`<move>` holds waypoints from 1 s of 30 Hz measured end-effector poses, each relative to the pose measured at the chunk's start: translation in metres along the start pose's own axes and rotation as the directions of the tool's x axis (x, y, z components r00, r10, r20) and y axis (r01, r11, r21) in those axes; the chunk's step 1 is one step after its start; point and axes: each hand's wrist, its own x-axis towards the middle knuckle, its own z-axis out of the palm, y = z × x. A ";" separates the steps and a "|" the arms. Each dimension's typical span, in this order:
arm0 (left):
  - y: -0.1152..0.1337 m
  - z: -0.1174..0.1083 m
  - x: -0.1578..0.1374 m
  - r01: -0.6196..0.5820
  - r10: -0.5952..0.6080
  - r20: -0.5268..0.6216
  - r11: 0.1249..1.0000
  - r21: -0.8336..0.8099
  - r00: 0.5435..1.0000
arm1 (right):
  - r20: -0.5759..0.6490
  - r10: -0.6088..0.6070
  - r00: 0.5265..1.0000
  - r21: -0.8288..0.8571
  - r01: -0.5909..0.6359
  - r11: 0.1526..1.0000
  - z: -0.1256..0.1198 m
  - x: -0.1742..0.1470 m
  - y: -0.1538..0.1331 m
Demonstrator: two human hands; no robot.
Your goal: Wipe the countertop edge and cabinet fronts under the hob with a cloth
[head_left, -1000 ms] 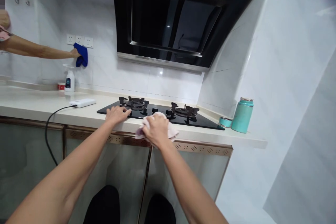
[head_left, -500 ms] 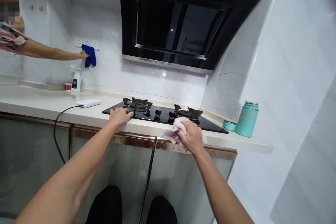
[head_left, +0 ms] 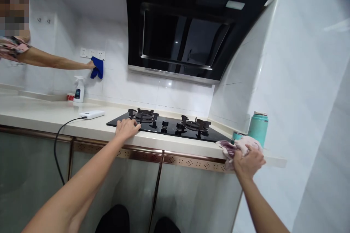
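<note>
Right hand [head_left: 248, 161] at the counter [head_left: 41, 114] edge, fingers clamped on a pink cloth [head_left: 232, 148] bunched just in front of the teal flask [head_left: 258, 127]; flask's base and a small teal cup hidden behind cloth. Left hand [head_left: 126, 129] flat on the black hob [head_left: 166, 128] front corner, fingers spread, holding nothing. Far left, another person's hand [head_left: 91, 65] pressing a blue cloth [head_left: 97, 67] against the wall; face blurred, body cut off.

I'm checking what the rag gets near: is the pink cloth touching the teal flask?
Cannot tell. In the head view the pink cloth, under the right hand at the counter edge, overlaps the teal flask; no gap or contact shows.
</note>
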 end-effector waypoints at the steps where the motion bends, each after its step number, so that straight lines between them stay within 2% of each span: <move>1: 0.001 -0.001 0.000 0.004 -0.004 0.006 1.000 0.005 1.000 | -0.086 0.028 0.996 0.027 -0.026 0.999 0.004 -0.017 -0.013; 3: 0.002 -0.002 0.001 0.005 -0.005 0.013 1.000 0.009 1.000 | -0.185 0.100 0.978 0.090 -0.084 0.992 0.011 -0.057 -0.043; 5: 0.002 -0.002 0.001 0.001 -0.002 0.018 1.000 0.010 1.000 | -0.206 0.184 0.961 0.148 -0.155 0.977 0.019 -0.103 -0.079; 6: 0.002 -0.003 0.002 -0.001 0.001 0.024 1.000 0.010 1.000 | -0.182 0.187 0.965 0.176 -0.155 0.972 0.023 -0.127 -0.099; 8: 0.002 -0.003 0.002 -0.001 0.000 0.037 1.000 0.014 0.999 | -0.099 0.124 0.987 0.229 -0.099 0.968 0.030 -0.172 -0.143; 10: 0.001 -0.003 0.004 0.009 -0.010 0.043 1.000 0.025 0.999 | -0.017 0.004 1.000 0.258 0.001 0.966 0.034 -0.209 -0.186; 12: 0.000 -0.003 0.005 0.015 -0.016 0.047 0.999 0.035 0.999 | 0.068 -0.122 0.990 0.310 0.095 0.946 0.035 -0.233 -0.220; 14: 0.000 -0.003 0.006 0.018 -0.020 0.056 0.999 0.040 0.998 | 0.136 -0.189 0.972 0.323 0.137 0.936 0.033 -0.242 -0.238; 17: 0.000 -0.004 0.006 0.021 -0.024 0.078 0.999 0.043 0.997 | 0.221 -0.330 0.918 0.306 0.256 0.917 0.022 -0.234 -0.232; 19: 0.000 -0.004 0.007 0.021 -0.025 0.080 0.999 0.048 0.996 | 0.248 -0.494 0.834 0.315 0.412 0.855 0.013 -0.218 -0.216; 21: -0.001 -0.004 0.007 0.015 -0.019 0.075 0.998 0.056 0.997 | 0.261 -0.639 0.724 0.323 0.558 0.764 0.005 -0.200 -0.199; 23: -0.002 -0.004 0.007 0.006 -0.011 0.076 0.998 0.065 0.997 | 0.278 -0.712 0.645 0.304 0.644 0.702 -0.001 -0.181 -0.182; 24: -0.003 -0.004 0.007 0.001 -0.006 0.081 0.998 0.069 0.997 | 0.295 -0.721 0.627 0.286 0.662 0.693 -0.004 -0.173 -0.172; 26: -0.004 -0.004 0.008 -0.006 -0.001 0.092 0.997 0.074 0.996 | 0.331 -0.696 0.637 0.234 0.659 0.714 -0.007 -0.158 -0.146; 30: -0.003 -0.004 0.009 -0.015 0.007 0.087 0.996 0.084 0.996 | 0.420 -0.515 0.747 0.080 0.535 0.841 -0.015 -0.125 -0.068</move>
